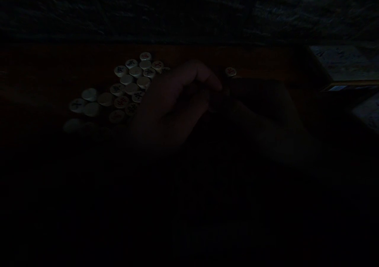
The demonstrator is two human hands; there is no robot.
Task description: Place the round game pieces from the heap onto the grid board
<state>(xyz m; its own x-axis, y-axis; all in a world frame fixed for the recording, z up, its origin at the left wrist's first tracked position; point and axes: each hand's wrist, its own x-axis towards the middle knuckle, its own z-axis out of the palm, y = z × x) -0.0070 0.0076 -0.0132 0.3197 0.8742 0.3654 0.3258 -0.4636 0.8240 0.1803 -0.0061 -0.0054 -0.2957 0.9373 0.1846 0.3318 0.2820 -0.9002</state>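
Note:
The view is very dark. My left hand [177,105] reaches in over the wooden surface, its index finger and thumb curled towards each other. My right hand [263,105], dimmer still, comes from the right with its fingers bent in to meet the left fingertips. Whatever lies between the fingertips is too dark to make out. Left of my left hand is a cluster of round Chinese chess pieces [130,88], several with red or black characters and others blank side up. A single chess piece with a red character [230,72] lies just beyond my fingertips.
The chess pieces rest on a reddish-brown wooden surface [59,61]. At the right stands a framed, box-like thing [340,65] with a pale top. A dark, rough-textured surface [189,14] runs along the back. The foreground is black.

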